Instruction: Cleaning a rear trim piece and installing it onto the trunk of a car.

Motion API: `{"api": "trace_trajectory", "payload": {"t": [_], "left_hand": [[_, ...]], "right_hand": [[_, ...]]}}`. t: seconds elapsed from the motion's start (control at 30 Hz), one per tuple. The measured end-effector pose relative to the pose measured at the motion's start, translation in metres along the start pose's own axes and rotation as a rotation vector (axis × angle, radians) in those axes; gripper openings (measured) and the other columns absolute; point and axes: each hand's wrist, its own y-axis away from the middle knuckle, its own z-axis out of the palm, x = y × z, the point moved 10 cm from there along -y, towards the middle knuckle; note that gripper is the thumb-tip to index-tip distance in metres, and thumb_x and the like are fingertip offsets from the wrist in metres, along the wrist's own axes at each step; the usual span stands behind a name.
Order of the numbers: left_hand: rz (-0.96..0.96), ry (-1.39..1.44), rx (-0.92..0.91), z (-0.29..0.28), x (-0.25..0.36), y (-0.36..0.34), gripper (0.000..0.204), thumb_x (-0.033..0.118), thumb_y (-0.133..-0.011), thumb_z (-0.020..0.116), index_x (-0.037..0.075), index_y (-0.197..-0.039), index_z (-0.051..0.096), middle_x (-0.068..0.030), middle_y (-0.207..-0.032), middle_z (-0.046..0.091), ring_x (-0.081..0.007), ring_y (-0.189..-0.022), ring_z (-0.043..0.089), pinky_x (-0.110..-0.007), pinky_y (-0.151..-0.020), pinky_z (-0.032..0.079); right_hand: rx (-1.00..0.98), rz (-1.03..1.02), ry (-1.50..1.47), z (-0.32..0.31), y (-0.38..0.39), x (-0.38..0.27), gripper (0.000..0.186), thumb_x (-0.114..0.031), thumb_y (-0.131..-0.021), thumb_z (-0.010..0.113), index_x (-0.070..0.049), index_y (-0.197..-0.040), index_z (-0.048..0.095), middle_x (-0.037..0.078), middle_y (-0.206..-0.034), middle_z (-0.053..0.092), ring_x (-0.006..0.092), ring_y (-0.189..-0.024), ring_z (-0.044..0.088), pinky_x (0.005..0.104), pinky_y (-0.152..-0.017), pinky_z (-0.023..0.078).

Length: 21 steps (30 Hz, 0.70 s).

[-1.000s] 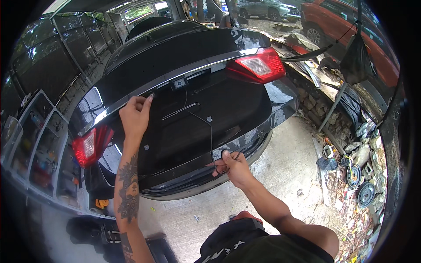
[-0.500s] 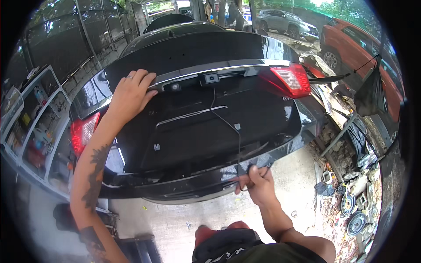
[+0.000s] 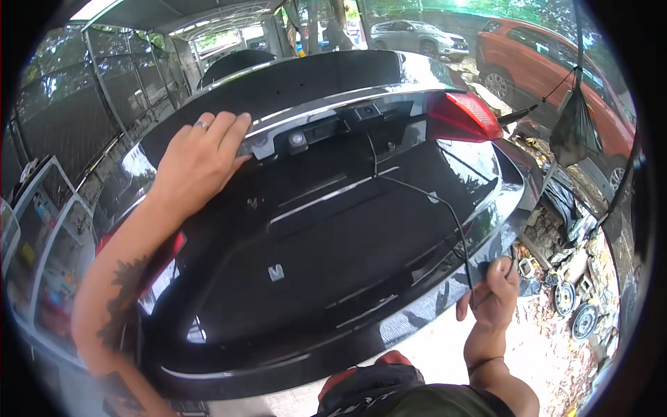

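Since previous frame: right hand (image 3: 493,295) and black cable (image 3: 448,205) shifted toward the trunk lid's (image 3: 347,257) lower right corner. Right grip: closed on cable. Cable runs from the small square camera (image 3: 366,111), under the lid's chrome strip (image 3: 326,104), down across the lid. Left hand (image 3: 198,160): grasping strip at lid's upper left. Red taillight (image 3: 462,118): lid's upper right.

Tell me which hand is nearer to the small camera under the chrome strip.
Left. The left hand grips the chrome strip left of the small camera; the right hand holds the black cable, below and right of it.
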Motion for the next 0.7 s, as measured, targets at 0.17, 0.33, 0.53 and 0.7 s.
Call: {"api": "trace_trajectory", "payload": {"t": [0.17,0.33,0.53,0.7], "left_hand": [[0.049,-0.028,0.024,0.001,-0.001,0.001,0.052,0.024,-0.069,0.066,0.0,-0.112,0.049,-0.0071,-0.092,0.049,-0.0198,-0.081,0.051,-0.028,-0.059,0.044],[0.064,-0.03,0.016,0.002,0.003,-0.006,0.052,0.023,-0.067,0.067,-0.001,-0.111,0.051,-0.0081,-0.092,0.05,-0.02,-0.076,0.051,-0.028,-0.057,0.044],[0.083,-0.051,0.003,0.001,0.0,-0.018,0.055,0.022,-0.066,0.067,-0.003,-0.112,0.051,-0.0098,-0.092,0.051,-0.0206,-0.072,0.051,-0.029,-0.056,0.042],[0.083,-0.05,0.0,0.005,-0.004,-0.022,0.055,0.02,-0.068,0.066,-0.004,-0.115,0.05,-0.0108,-0.094,0.051,-0.0218,-0.072,0.05,-0.03,-0.055,0.042]], "right_hand": [[-0.206,0.007,0.029,0.029,-0.01,-0.012,0.035,-0.021,-0.087,0.053,0.007,-0.104,0.041,0.021,-0.098,0.055,0.027,-0.048,0.055,0.0302,-0.037,0.047],[-0.024,-0.079,0.236,-0.011,-0.009,-0.01,0.076,-0.035,-0.075,0.067,0.01,-0.125,0.033,0.016,-0.11,0.054,0.0203,-0.094,0.055,0.0295,-0.084,0.042],[0.62,-0.143,-0.007,-0.1,0.004,0.017,0.053,-0.017,-0.072,0.07,0.011,-0.112,0.047,0.015,-0.1,0.06,0.0208,-0.081,0.061,0.0308,-0.07,0.05],[-0.003,-0.648,0.234,-0.135,-0.002,-0.047,0.038,-0.035,-0.081,0.06,-0.002,-0.065,0.05,0.01,-0.067,0.056,0.0161,-0.064,0.057,0.0281,-0.057,0.045]]}}
